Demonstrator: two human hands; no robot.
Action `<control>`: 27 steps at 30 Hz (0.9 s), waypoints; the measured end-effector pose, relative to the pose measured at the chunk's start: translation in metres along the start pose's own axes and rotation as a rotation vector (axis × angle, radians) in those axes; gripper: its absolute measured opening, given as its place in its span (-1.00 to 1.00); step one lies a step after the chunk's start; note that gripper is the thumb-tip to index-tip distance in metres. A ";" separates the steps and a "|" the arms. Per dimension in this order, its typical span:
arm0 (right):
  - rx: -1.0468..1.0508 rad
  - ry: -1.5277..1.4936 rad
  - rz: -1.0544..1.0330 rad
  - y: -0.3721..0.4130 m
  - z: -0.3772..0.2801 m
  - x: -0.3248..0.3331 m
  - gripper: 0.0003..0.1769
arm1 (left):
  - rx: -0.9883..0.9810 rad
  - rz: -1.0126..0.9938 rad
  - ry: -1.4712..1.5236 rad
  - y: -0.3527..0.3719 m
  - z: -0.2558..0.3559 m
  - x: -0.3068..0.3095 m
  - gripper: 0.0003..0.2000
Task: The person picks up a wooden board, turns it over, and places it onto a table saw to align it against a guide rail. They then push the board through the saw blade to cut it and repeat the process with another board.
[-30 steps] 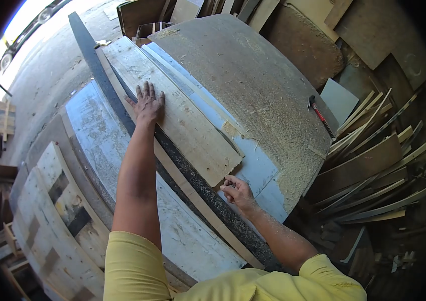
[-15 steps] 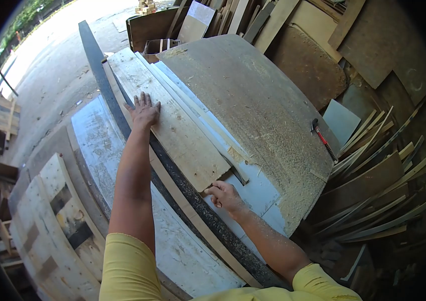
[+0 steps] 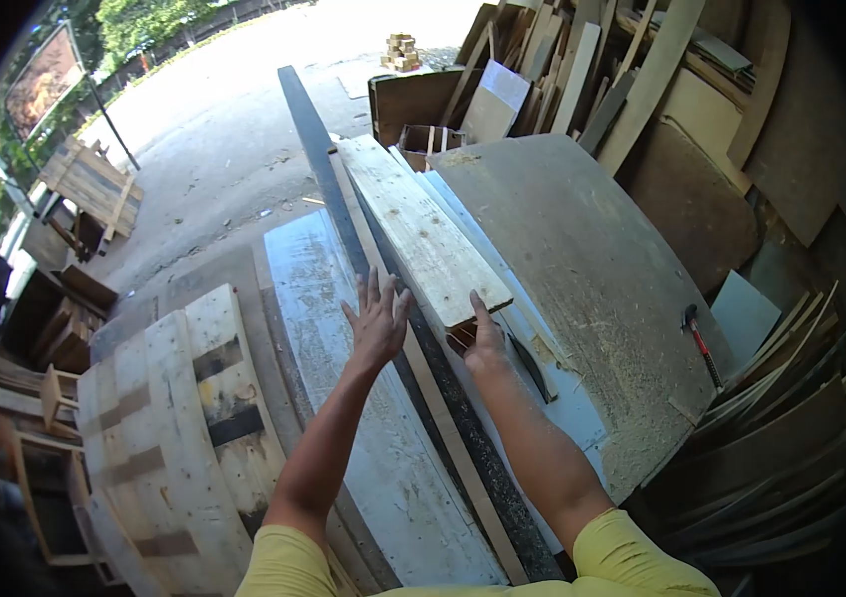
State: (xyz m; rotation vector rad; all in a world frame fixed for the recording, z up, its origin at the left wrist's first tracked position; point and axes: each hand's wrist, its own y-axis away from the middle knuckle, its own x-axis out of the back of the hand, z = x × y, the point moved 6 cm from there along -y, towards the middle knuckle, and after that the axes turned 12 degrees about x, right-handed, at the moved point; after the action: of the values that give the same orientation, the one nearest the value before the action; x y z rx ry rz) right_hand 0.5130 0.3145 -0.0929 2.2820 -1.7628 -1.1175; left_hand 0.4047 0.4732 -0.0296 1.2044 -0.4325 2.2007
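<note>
A long pale wooden board [image 3: 428, 237] lies lengthwise on the stack of sheets, its near end tilted up. My right hand [image 3: 485, 348] grips that near end, one finger stretched along the top face and the others curled underneath, partly hidden. My left hand [image 3: 378, 323] is off the board, fingers spread, above the narrow wooden strip [image 3: 423, 373] and the dark long beam [image 3: 318, 149]. Beside the board, a thin curved offcut [image 3: 532, 368] rests on a light blue-white sheet [image 3: 577, 403].
A large brown panel [image 3: 562, 229] strewn with sawdust lies to the right, with a red-handled hammer [image 3: 701, 348] at its edge. Curved wood strips [image 3: 791, 368] crowd the far right. A slatted wooden pallet [image 3: 174, 398] stands at left; leaning boards [image 3: 582, 80] fill the back.
My left hand has lifted off the board's top and come back toward me. My right hand has taken hold of the near end, which is now higher and farther away. The view has shifted.
</note>
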 end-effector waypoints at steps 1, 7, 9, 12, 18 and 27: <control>-0.062 -0.014 -0.095 -0.002 -0.007 -0.010 -0.47 | 0.017 -0.003 0.005 0.013 -0.002 0.007 -0.43; 0.393 0.172 -0.179 0.013 -0.051 0.012 -0.48 | -0.045 -0.029 0.030 0.058 -0.001 0.047 -0.36; 0.600 0.343 -0.233 0.059 -0.079 0.046 -0.46 | -0.079 -0.012 0.041 0.065 0.010 0.056 -0.34; 0.860 0.582 -0.352 0.164 -0.135 0.099 -0.48 | -0.173 0.016 0.044 0.082 0.044 0.058 -0.27; 0.909 1.179 -0.306 0.338 -0.241 0.221 -0.63 | -0.696 -0.051 -0.054 0.151 0.189 0.073 0.07; 1.695 0.883 0.789 0.519 -0.361 0.364 -0.40 | -1.163 -0.122 0.417 0.308 0.340 0.104 -0.54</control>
State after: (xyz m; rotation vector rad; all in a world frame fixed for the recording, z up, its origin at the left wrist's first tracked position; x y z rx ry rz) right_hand 0.3210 -0.3150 0.2226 1.2125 -2.7724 1.7636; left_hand 0.3887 0.0881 0.2403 0.1315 -1.1749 1.5417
